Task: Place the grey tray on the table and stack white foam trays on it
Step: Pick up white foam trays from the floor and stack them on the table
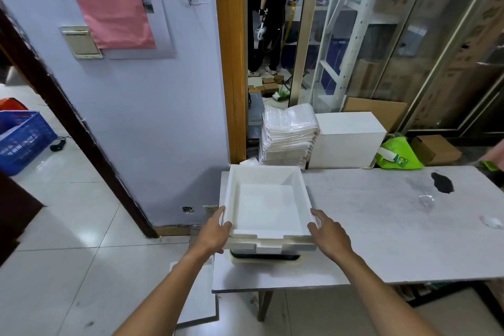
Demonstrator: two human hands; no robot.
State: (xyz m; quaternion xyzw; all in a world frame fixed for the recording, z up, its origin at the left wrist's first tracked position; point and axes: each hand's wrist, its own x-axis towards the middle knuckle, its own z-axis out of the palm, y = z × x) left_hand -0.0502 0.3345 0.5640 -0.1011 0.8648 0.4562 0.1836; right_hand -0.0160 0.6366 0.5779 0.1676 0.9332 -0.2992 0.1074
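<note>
Left end of the pale worktop [381, 226]: the white foam tray [266, 207] sits stacked on others over the dark grey tray [266, 256], left hand [215, 233] and right hand [328, 234] each clamping a near corner, thumb over rim.

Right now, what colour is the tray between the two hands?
White; the foam tray shows best in the head view.
</note>
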